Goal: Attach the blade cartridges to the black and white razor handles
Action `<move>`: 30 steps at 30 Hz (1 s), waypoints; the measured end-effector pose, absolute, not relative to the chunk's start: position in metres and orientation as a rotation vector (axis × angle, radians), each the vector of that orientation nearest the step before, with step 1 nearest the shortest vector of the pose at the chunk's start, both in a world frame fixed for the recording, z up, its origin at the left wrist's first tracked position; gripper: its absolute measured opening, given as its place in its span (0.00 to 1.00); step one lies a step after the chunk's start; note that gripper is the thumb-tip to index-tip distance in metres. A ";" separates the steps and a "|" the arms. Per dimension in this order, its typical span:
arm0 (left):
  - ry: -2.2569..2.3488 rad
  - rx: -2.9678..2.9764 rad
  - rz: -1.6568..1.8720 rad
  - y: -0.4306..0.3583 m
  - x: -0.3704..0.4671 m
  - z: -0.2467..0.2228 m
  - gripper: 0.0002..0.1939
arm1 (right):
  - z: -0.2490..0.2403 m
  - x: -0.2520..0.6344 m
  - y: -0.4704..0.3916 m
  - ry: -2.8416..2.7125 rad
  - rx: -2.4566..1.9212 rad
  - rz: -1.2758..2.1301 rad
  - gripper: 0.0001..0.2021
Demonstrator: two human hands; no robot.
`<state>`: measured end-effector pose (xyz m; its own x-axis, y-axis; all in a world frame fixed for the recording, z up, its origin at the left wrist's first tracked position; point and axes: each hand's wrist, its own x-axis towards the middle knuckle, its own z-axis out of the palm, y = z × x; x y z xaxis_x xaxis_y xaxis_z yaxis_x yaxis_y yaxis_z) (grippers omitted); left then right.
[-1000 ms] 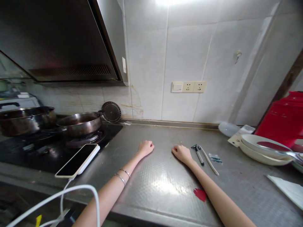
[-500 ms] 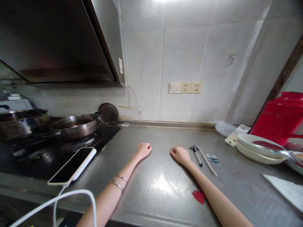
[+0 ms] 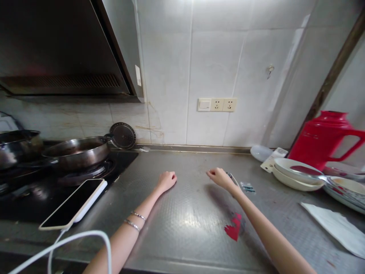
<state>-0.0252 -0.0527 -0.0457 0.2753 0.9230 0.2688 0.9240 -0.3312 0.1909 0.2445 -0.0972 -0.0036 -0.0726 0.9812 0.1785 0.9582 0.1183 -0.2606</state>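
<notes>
My left hand (image 3: 167, 181) rests on the metal countertop (image 3: 182, 213) as a loose fist with nothing visible in it. Two silver bracelets (image 3: 135, 220) circle that forearm. My right hand (image 3: 219, 176), its fingers curled and apparently holding nothing, hovers a little above the counter, casting a shadow below. Just behind its wrist, a thin pale curved stick (image 3: 235, 180) shows in part; a small razor-like tool beside it is mostly hidden by the hand. A small clear packet (image 3: 247, 187) lies right of the wrist. Left of the right forearm is a red patch (image 3: 234, 227).
On the left, a phone (image 3: 73, 203) with a white cable lies at the edge of the stove, where two pans (image 3: 75, 156) stand. Stacked bowls (image 3: 296, 179), a red thermos jug (image 3: 319, 144) and a folded white paper (image 3: 333, 226) are at right.
My right hand has lifted off the counter and moved toward the razor-like tool and pale stick, now covering most of them. My left hand stays put. The view has turned slightly right.
</notes>
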 end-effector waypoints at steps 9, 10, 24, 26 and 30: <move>-1.835 -2.512 -0.504 -0.054 -0.025 -0.043 0.14 | 0.020 0.318 -0.125 -2.083 -2.341 0.557 0.17; -1.839 -2.510 -0.497 -0.054 -0.025 -0.043 0.14 | 0.018 0.319 -0.128 -2.079 -2.372 0.608 0.16; -1.887 -2.516 -0.441 -0.060 -0.023 -0.037 0.14 | 0.005 0.311 -0.126 -2.066 -2.470 0.806 0.10; -1.887 -2.510 -0.454 -0.060 -0.023 -0.038 0.14 | 0.002 0.311 -0.126 -2.069 -2.440 0.775 0.10; -1.978 -2.487 -0.532 -0.056 -0.019 -0.036 0.14 | -0.001 0.310 -0.124 -2.047 -2.305 0.569 0.11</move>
<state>-0.0189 -0.0565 -0.0363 0.1933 0.9594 0.2055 0.9329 -0.2446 0.2645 0.3101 -0.1243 -0.0005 0.0811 0.9615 -0.2625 0.9591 -0.1470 -0.2419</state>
